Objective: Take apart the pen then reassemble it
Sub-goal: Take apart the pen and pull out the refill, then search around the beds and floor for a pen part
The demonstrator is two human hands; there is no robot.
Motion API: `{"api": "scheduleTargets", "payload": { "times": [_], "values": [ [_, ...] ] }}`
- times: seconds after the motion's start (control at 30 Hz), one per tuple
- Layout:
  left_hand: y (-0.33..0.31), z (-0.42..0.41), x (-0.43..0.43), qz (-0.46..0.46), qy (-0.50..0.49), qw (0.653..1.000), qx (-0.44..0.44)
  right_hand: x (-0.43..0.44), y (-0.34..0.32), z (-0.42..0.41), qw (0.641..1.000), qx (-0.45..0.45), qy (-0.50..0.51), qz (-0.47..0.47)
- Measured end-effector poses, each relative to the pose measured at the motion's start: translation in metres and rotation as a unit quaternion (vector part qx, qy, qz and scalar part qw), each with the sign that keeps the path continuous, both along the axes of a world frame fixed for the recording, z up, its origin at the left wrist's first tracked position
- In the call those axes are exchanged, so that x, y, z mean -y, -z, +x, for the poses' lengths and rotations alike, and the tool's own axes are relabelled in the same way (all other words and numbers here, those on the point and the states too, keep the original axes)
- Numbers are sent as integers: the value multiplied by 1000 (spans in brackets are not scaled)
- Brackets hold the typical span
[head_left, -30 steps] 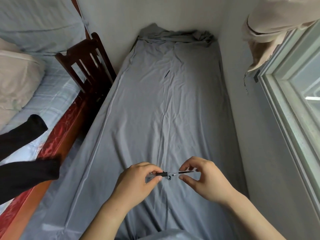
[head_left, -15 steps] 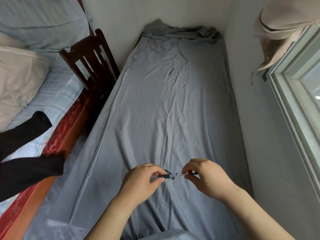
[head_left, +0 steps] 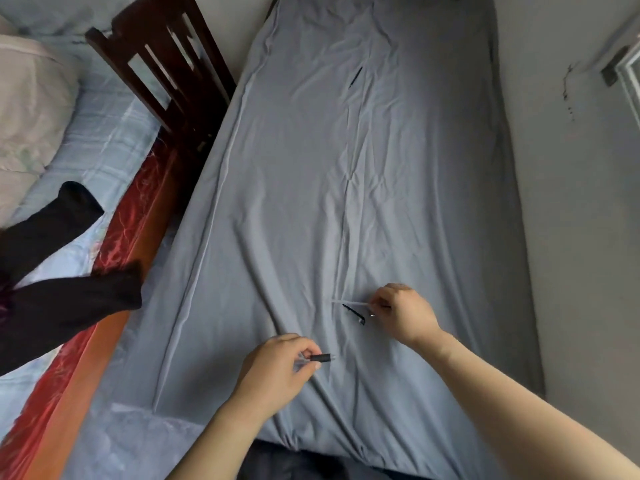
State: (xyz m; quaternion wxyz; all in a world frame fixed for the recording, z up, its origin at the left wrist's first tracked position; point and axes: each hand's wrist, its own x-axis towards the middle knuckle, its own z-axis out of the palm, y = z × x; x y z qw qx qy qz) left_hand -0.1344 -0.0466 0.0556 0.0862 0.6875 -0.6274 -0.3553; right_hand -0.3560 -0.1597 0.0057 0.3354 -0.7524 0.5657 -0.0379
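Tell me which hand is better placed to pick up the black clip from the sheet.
Right. The right hand rests beside the clip; the left hand is nearer the body, gripping the barrel.

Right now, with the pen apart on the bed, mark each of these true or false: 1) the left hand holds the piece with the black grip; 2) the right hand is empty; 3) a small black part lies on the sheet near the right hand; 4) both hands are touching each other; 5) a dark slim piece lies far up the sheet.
1) True: the left hand pinches the piece with the black grip.
2) False: the right hand pinches the thin clear tube.
3) True: the small black part lies on the grey sheet.
4) False: the hands are apart.
5) True: the dark slim piece lies far up the sheet.
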Motion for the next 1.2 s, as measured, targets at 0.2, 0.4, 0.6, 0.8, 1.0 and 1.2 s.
{"api": "scheduleTargets", "payload": {
  "times": [0.2,0.4,0.6,0.8,1.0,1.2],
  "values": [
    [12,-8,8,4,25,999,-23,-20,4,-8,998,22,48,-31],
    [29,-37,38,-17,75,997,-25,-67,-5,-36,992,36,118,-9],
    [52,-63,49,-72,118,983,123,-87,-10,-46,993,26,113,13],
    [37,-49,21,-92,65,986,127,-87,-22,-35,996,34,78,-1],
    [-12,1,-36,-27,3,984,176,-93,-61,10,998,31,-43,-18],
    [-59,51,-111,-44,-89,977,190,-124,-109,68,984,12,-157,-81]
  ]
}}
